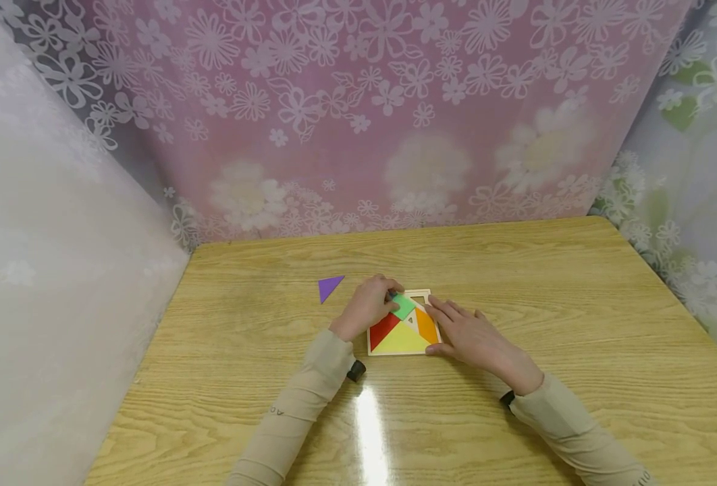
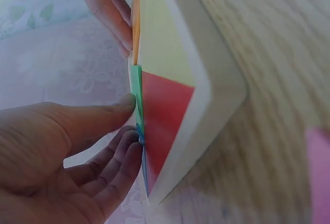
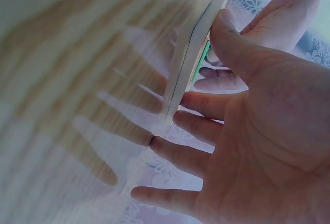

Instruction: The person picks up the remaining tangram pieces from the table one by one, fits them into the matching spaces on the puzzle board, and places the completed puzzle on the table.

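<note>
A square wooden tangram tray (image 1: 389, 354) lies on the table between my hands. Inside it are a yellow triangle (image 1: 402, 341), a red triangle (image 1: 384, 329), an orange parallelogram (image 1: 427, 327) and a green square (image 1: 404, 308). At the tray's far left, my left hand (image 1: 367, 304) pinches the green square, thumb on its edge, fingers curled beside a blue piece (image 2: 145, 164) mostly hidden from above. My right hand (image 1: 474, 337) rests along the tray's right side, fingers extended, thumb at the near right corner. A purple triangle (image 1: 330, 287) lies left of the tray.
The wood-grain table (image 1: 243, 378) runs back to a pink flowered curtain (image 1: 346, 121). At the right edge of the left wrist view, part of a flat pink thing (image 2: 319, 177) lies on the table. The tray shows a bare recess (image 1: 420, 300) at its far right corner.
</note>
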The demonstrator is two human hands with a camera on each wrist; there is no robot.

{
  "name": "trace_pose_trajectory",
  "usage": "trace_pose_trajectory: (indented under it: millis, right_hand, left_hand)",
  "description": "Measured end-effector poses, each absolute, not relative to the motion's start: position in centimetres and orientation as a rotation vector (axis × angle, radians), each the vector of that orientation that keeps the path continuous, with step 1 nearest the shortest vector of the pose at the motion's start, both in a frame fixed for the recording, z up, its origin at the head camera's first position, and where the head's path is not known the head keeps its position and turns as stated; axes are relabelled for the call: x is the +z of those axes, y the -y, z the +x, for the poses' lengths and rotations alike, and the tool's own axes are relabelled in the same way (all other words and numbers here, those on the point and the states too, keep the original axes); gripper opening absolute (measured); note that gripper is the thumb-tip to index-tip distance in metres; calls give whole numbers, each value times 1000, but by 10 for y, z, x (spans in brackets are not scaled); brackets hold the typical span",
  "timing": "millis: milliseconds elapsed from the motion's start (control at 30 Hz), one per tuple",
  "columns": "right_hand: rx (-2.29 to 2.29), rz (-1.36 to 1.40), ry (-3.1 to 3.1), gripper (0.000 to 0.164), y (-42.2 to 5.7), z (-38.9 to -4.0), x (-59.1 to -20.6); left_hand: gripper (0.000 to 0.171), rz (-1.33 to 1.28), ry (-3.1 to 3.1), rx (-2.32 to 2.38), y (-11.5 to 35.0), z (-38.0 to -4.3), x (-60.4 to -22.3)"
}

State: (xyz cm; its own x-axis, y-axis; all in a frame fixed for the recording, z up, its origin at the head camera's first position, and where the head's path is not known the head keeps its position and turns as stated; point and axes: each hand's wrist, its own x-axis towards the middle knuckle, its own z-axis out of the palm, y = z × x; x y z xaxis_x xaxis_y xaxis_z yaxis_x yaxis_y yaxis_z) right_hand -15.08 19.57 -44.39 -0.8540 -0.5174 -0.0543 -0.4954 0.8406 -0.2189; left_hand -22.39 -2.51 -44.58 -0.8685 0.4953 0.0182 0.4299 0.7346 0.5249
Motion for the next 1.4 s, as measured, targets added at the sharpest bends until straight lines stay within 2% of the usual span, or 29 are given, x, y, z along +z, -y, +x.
trace_pose_trajectory:
  millis: [267, 700, 967, 1400]
  right_hand:
    - [-300, -820, -2920, 76, -196, -151, -444]
    - [-286, -813, -2911, 76, -195, -151, -444]
    - [-298, -802, -2908, 77, -195, -150, -444]
    - [-314, -766, -2897, 78, -192, -147, -445]
  left_hand:
    - [38, 861, -2838, 641, 22, -220, -445]
    - [32, 837, -2881, 608, 23, -222, -448]
    - [18, 777, -2915, 743, 29, -226, -448]
    - [17, 721, -2913, 973, 68, -212, -438]
